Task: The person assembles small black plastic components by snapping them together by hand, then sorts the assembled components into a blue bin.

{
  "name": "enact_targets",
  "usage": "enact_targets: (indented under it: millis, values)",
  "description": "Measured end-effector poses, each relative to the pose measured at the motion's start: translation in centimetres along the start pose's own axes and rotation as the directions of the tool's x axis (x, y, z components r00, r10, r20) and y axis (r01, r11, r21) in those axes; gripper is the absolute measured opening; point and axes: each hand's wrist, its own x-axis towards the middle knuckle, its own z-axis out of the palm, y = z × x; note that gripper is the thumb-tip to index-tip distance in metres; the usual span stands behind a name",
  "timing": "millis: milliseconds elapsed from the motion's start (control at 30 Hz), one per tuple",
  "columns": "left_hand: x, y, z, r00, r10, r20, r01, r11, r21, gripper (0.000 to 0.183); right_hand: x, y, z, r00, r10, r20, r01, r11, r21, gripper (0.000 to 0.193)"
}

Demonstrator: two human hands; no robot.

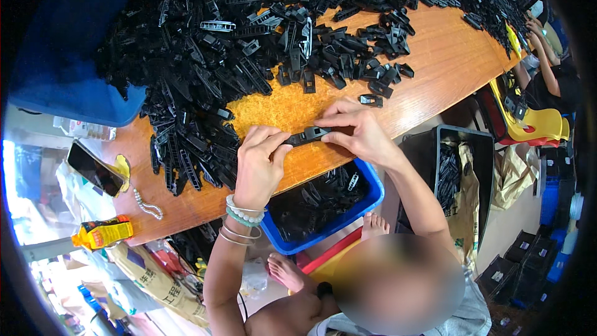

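Over the front part of the wooden table, both my hands pinch one small black plastic part (306, 136) from its two ends. My left hand (261, 152), with bracelets at the wrist, grips its left end between thumb and fingers. At the right end, the thumb and fingers of my right hand (356, 129) close on it. A large heap of similar black plastic parts (211, 56) covers the back and left of the table. One loose black part (371, 100) lies just beyond my right hand. What kind of part these are I cannot tell.
Below the table edge stands a blue bin (288, 246) holding black parts. A phone (94, 168), a beaded string (147, 206) and a yellow-orange bottle (103, 233) are at the left. A black crate (484, 149) and a yellow chair (541, 126) stand right, near another person's arm (547, 65).
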Motion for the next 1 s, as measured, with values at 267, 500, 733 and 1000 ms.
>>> enact_targets:
  millis: [267,500,733,1000]
  values:
    - [-0.4,0.3,0.2,1.0,0.017,0.008,-0.017,0.999,-0.034,0.022,0.9,-0.1,0.7,0.993,0.034,0.116,-0.029,0.999,-0.042,0.027]
    - [-1.3,0.8,-7.6,0.998,-0.053,-0.03,0.055,0.998,0.041,0.02,2.2,0.0,0.0,0.993,-0.057,-0.108,0.045,0.993,-0.11,0.015]
    - [-2.8,0.5,-5.7,0.985,0.122,0.123,-0.172,0.752,0.637,0.027,6.2,0.9,3.9,0.917,-0.299,-0.264,-0.054,0.563,-0.825,0.019]
    - [-3.8,0.4,0.2,0.891,0.431,0.143,-0.43,0.699,0.572,0.026,1.4,-2.9,3.4,0.947,0.269,-0.173,-0.185,0.903,0.389,0.033]
